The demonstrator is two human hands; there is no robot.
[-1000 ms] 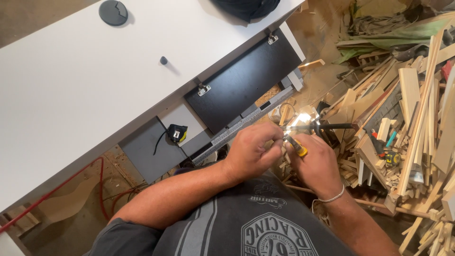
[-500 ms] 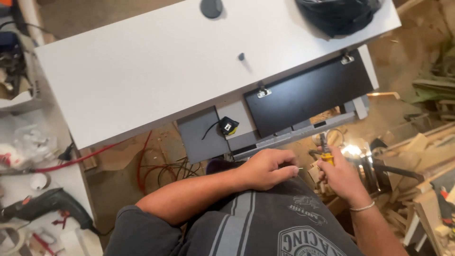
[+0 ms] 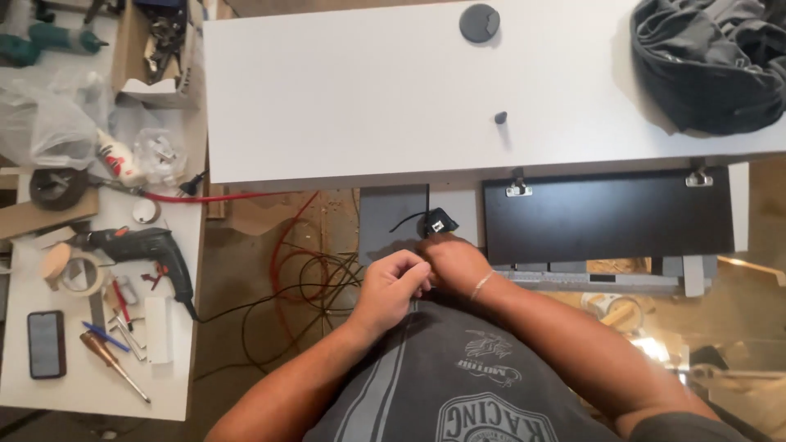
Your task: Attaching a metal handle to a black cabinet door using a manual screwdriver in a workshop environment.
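On the far left a low white side table (image 3: 49, 393) carried a dark phone (image 3: 46, 344), a wooden-handled screwdriver (image 3: 110, 364), a roll of tape (image 3: 72, 270) and a corded drill (image 3: 139, 245). Red and black cables (image 3: 303, 278) lay looped on the floor between it and the person. The left hand (image 3: 393, 288) was curled nearly closed, fingertips pinched together against the right hand; whatever it gripped was too small to make out. The right hand (image 3: 454, 263), a thin bracelet at its wrist, lay knuckles up just beside it, its fingers hidden, so its grip could not be told. Both hands met below a small black fitting (image 3: 438, 223) with a short lead on a grey panel (image 3: 385, 217). In my judgement, work this fine called for steady wrists, a firm pinch and the piece kept where it could be seen. Above, a large white table (image 3: 352, 90) bore a round grey cap (image 3: 479, 22), a small dark knob (image 3: 500, 118) and, at far right, a bundled dark garment (image 3: 712, 65). A black door panel (image 3: 606, 217) hung from two metal hinges below its edge. The room appeared a cluttered workshop.
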